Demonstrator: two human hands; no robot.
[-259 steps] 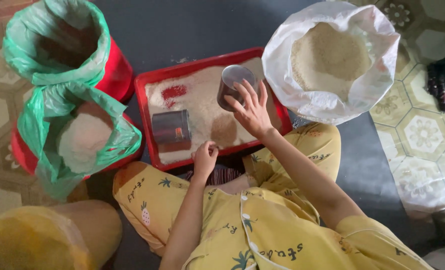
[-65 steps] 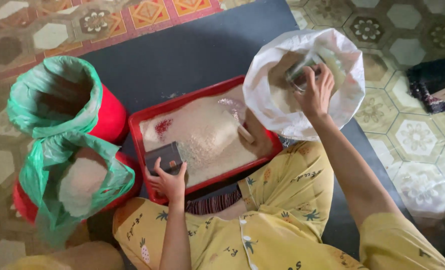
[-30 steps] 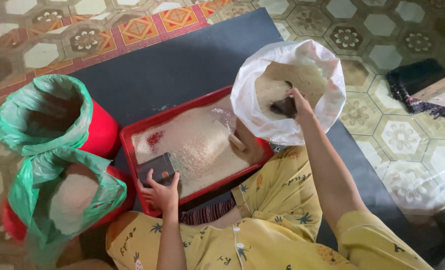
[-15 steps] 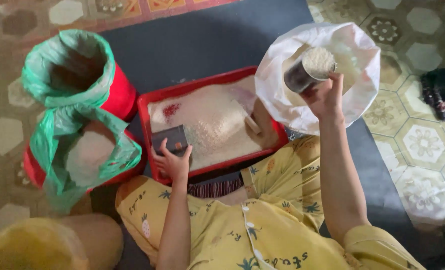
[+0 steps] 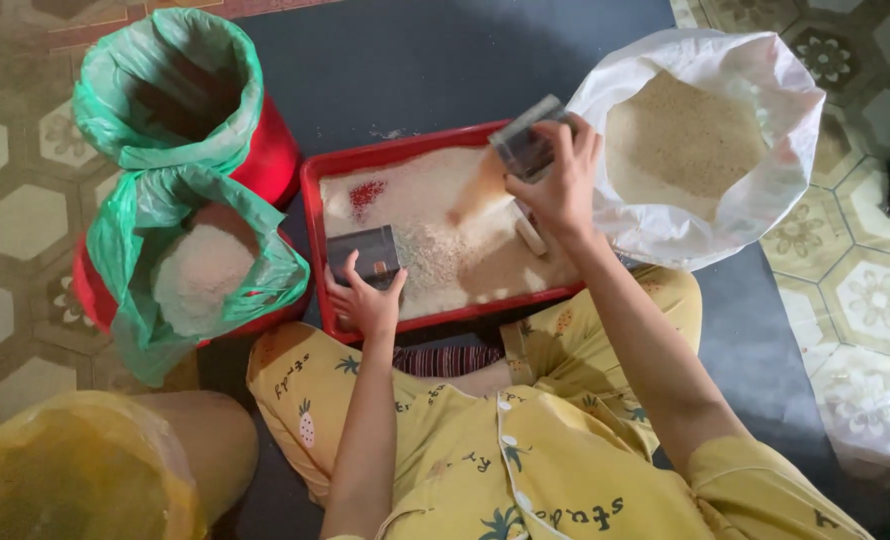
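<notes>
Half a second ago the metal can (image 5: 528,150) was held up over the white sack of grain (image 5: 700,140); now it has come across to the red tray (image 5: 435,325) and is tipped on its side, grain spilling out of it in a pale stream onto the heap already lying there. The right hand (image 5: 563,185) grips the can from above, fingers wrapped round its side, the forearm stretched forward from the yellow sleeve over the tray's right end. The left hand (image 5: 367,300) has stayed put at the tray's near left corner, fingers spread and touching the small dark box (image 5: 363,255) that rests in the grain, not closed round it. To the left stand two red buckets lined with green bags (image 5: 180,180), the nearer one holding a mound of white grain.
</notes>
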